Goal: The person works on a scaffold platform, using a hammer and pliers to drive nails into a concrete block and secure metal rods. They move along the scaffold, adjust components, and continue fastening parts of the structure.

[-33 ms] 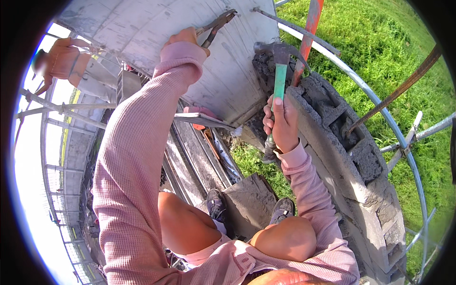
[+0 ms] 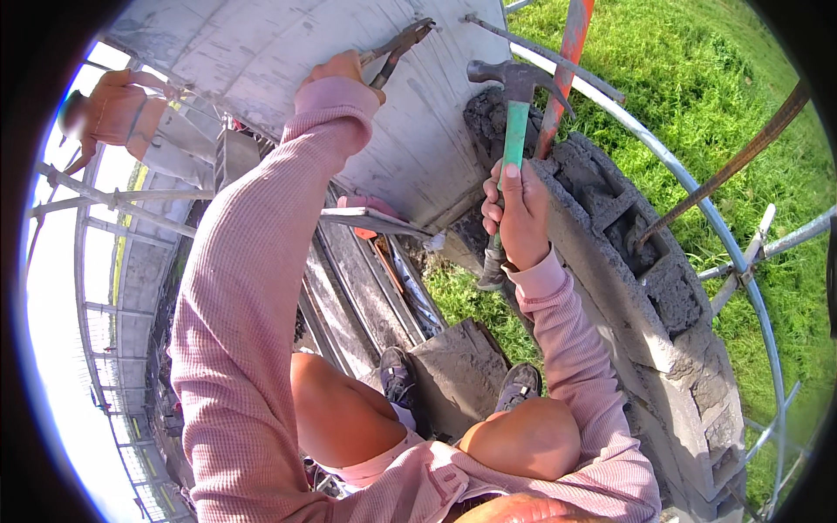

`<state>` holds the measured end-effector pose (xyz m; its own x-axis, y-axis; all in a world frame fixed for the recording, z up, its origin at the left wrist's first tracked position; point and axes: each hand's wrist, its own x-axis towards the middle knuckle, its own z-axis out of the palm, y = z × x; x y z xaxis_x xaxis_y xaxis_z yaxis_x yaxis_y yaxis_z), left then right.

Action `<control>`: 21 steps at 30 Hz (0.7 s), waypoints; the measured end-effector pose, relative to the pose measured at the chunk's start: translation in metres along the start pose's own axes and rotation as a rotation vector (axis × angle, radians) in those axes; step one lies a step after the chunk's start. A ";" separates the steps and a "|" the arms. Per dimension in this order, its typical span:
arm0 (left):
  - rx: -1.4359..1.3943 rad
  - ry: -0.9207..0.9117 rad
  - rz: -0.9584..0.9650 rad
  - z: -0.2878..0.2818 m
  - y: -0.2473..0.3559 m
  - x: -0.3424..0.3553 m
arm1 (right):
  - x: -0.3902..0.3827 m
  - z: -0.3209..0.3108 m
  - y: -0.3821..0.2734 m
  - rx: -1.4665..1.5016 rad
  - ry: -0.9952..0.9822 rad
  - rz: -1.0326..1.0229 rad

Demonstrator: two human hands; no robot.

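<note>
In my right hand (image 2: pixel 523 213) is a claw hammer (image 2: pixel 517 122) with a green handle, held upright with its dark steel head up. Its head is in front of the pale concrete wall (image 2: pixel 288 52), near the orange pole. My left hand (image 2: pixel 336 71) is closed round the handles of metal pincers (image 2: pixel 403 45) lying against that wall. The jaws point up and right, and what they grip, if anything, is too small to make out. A thin steel rod (image 2: pixel 545 57) sticks out of the wall to the right of the pincers.
Hollow blocks (image 2: pixel 623 227) with wet mortar form a low wall at right. A rusty bar (image 2: pixel 732 170), an orange pole (image 2: pixel 567 70) and scaffold tubes (image 2: pixel 750 305) cross there above grass. Planks (image 2: pixel 357 279) lie below my hands. A co-worker (image 2: pixel 122 113) stands far left.
The hammer has risen a little, its head moving up away from the dark mortar patch, with my right hand shifting slightly. My left hand and the pincers stay in place.
</note>
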<state>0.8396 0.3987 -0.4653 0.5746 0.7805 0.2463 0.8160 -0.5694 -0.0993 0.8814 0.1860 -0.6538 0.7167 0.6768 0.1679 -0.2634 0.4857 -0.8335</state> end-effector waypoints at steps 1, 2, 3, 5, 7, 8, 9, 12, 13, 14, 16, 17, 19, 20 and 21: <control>0.001 -0.009 -0.006 -0.001 0.000 0.000 | 0.009 0.008 -0.009 0.011 0.015 0.050; 0.001 -0.018 -0.014 -0.002 0.001 0.000 | 0.017 0.016 -0.016 0.034 -0.010 0.057; 0.001 -0.014 -0.010 -0.003 0.001 -0.001 | 0.020 0.022 -0.020 0.058 -0.047 0.042; 0.002 -0.026 -0.016 -0.003 0.001 -0.001 | 0.021 0.033 -0.022 0.068 -0.025 0.074; 0.016 -0.011 0.004 -0.002 0.000 -0.003 | 0.019 0.041 -0.022 -0.015 0.022 0.049; 0.018 -0.003 0.014 -0.002 0.000 -0.003 | 0.020 0.043 -0.023 -0.037 0.063 0.043; 0.007 0.001 0.012 -0.001 -0.001 -0.004 | 0.022 0.043 -0.024 -0.027 0.045 -0.056; -0.014 0.016 0.020 0.002 -0.004 -0.005 | 0.035 0.035 -0.036 -0.055 0.047 -0.113; -0.003 0.015 0.024 0.003 -0.004 -0.004 | 0.038 0.029 -0.041 -0.060 0.004 -0.060; 0.005 0.018 0.028 0.004 -0.004 -0.003 | 0.041 0.024 -0.045 -0.069 -0.054 -0.012; -0.004 -0.005 0.005 0.006 -0.004 -0.003 | 0.043 0.020 -0.049 -0.121 -0.079 0.003; -0.005 0.000 -0.013 0.006 -0.005 -0.003 | 0.044 0.020 -0.050 -0.122 -0.076 -0.012; -0.011 0.034 -0.010 0.007 -0.005 -0.004 | 0.043 0.020 -0.051 -0.135 -0.062 -0.036; -0.015 0.033 -0.008 0.008 -0.005 -0.005 | 0.043 0.022 -0.051 -0.123 -0.064 -0.022; -0.017 0.046 -0.008 0.008 -0.005 -0.006 | 0.043 0.023 -0.051 -0.115 -0.087 0.009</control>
<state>0.8323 0.3990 -0.4740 0.5639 0.7729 0.2910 0.8194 -0.5676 -0.0803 0.9114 0.2028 -0.5918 0.6547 0.7287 0.2007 -0.1906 0.4161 -0.8891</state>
